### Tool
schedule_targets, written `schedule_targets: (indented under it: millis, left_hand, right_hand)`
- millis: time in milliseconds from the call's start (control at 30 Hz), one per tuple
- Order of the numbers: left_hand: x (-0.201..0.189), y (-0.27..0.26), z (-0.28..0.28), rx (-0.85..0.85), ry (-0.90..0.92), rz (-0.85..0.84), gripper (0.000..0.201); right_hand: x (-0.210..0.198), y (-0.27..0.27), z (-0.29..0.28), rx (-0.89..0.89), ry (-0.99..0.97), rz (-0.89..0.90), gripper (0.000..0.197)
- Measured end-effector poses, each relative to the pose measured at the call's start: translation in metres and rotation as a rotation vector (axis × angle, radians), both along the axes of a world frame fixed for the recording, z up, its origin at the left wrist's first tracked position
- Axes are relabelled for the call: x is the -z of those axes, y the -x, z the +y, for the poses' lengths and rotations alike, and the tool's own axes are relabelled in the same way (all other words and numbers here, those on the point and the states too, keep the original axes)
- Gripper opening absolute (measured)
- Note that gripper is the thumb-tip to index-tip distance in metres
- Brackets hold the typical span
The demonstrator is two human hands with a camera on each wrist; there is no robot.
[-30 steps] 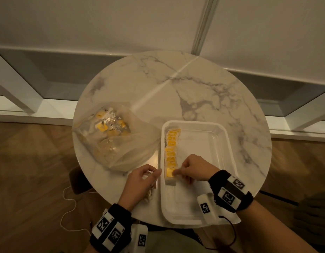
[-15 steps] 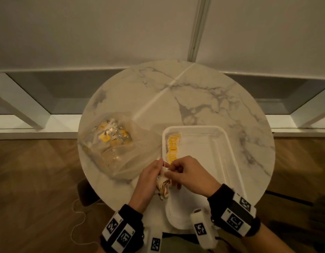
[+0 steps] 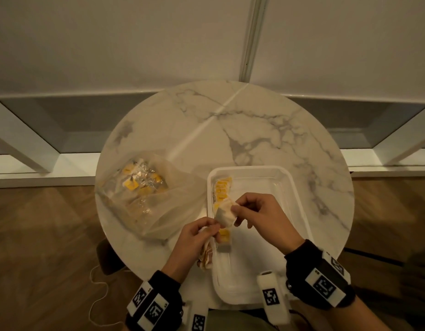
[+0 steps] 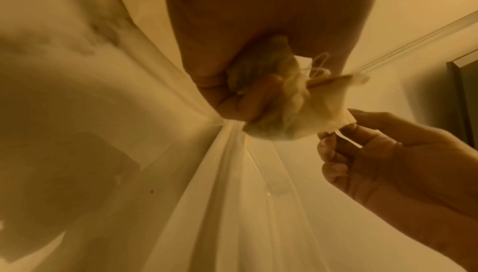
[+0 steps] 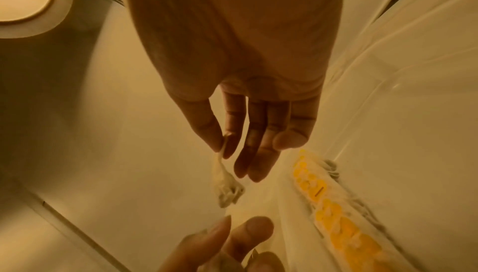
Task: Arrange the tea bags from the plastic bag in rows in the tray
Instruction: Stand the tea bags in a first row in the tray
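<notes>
A white tray (image 3: 292, 187) lies on the marble table, with a row of yellow-tagged tea bags (image 3: 222, 189) (image 5: 336, 211) along its left wall. Left of it lies a clear plastic bag (image 3: 144, 194) holding more tea bags. My left hand (image 3: 206, 229) (image 4: 248, 100) grips a bundle of tea bags (image 3: 206, 254) (image 4: 284, 108) above the tray's left rim. My right hand (image 3: 237, 206) (image 5: 222, 145) pinches one white tea bag (image 3: 224, 212) (image 5: 225, 180) by its corner between thumb and forefinger. That bag stretches down toward my left fingertips.
The round marble table (image 3: 254, 130) stands against a white wall with a low ledge. The tray's right part (image 3: 261, 211) holds nothing. A thin white cord (image 3: 97, 295) lies on the wooden floor at the lower left.
My right hand left the row in the tray, came to my left hand and took hold of one tea bag from the bundle. Both hands rose slightly above the tray's left rim.
</notes>
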State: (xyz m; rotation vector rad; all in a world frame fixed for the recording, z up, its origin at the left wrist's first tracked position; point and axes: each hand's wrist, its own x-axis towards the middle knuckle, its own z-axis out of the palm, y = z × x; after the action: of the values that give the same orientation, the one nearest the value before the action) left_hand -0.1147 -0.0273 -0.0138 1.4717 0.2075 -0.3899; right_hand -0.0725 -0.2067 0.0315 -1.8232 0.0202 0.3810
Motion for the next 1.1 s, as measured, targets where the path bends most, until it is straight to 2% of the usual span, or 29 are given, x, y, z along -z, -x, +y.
schedule_targets:
  millis: [67, 200, 300, 367, 433, 533, 633, 700, 733, 800, 867, 933, 1000, 1100]
  left_hand:
    - [0.003, 0.000, 0.004, -0.017, -0.092, -0.044, 0.015]
    - [0.007, 0.002, 0.009, -0.062, -0.307, -0.201, 0.034]
    - [-0.002, 0.005, 0.001, 0.034, -0.430, -0.340, 0.026]
    - [-0.005, 0.005, -0.006, 0.104, -0.509, -0.364, 0.041]
    - [-0.003, 0.004, -0.011, 0.104, -0.539, -0.392, 0.047]
    - [-0.002, 0.000, -0.013, 0.039, -0.442, -0.420, 0.026]
    - [0.001, -0.003, -0.013, 0.046, -0.287, -0.370, 0.007]
    - [0.004, -0.005, -0.011, 0.079, -0.249, -0.350, 0.009]
    - [0.004, -0.005, -0.010, 0.095, -0.245, -0.350, 0.013]
    - [0.005, -0.006, -0.007, 0.140, -0.248, -0.356, 0.018]
    - [0.006, -0.007, -0.006, 0.210, -0.238, -0.352, 0.021]
    - [0.007, -0.008, -0.004, 0.256, -0.215, -0.335, 0.024]
    - [0.008, -0.007, -0.002, 0.249, -0.207, -0.329, 0.023]
    - [0.009, -0.005, 0.003, 0.132, -0.279, -0.359, 0.026]
  right_hand:
    - [0.001, 0.000, -0.005, 0.012, 0.013, 0.009, 0.013]
    - [0.004, 0.002, -0.011, 0.037, 0.051, 0.049, 0.015]
    - [0.005, 0.005, -0.009, 0.045, -0.007, 0.107, 0.017]
    - [0.006, 0.007, -0.006, 0.035, -0.028, 0.112, 0.016]
    - [0.006, 0.009, -0.004, 0.000, -0.032, 0.094, 0.015]
    - [0.000, 0.011, -0.003, -0.092, -0.075, 0.074, 0.016]
    - [-0.005, 0.009, -0.006, -0.076, -0.101, 0.014, 0.016]
    - [-0.006, 0.006, -0.010, -0.048, -0.079, -0.053, 0.008]
    - [-0.005, 0.005, -0.012, -0.065, -0.038, -0.089, 0.012]
    - [-0.005, 0.006, -0.013, -0.183, 0.082, -0.159, 0.021]
    - [-0.005, 0.006, -0.012, -0.302, 0.152, -0.221, 0.016]
    - [-0.005, 0.005, -0.012, -0.346, 0.164, -0.256, 0.009]
    - [-0.005, 0.002, -0.014, -0.317, 0.173, -0.278, 0.007]
    - [-0.005, 0.000, -0.018, -0.239, 0.259, -0.335, 0.005]
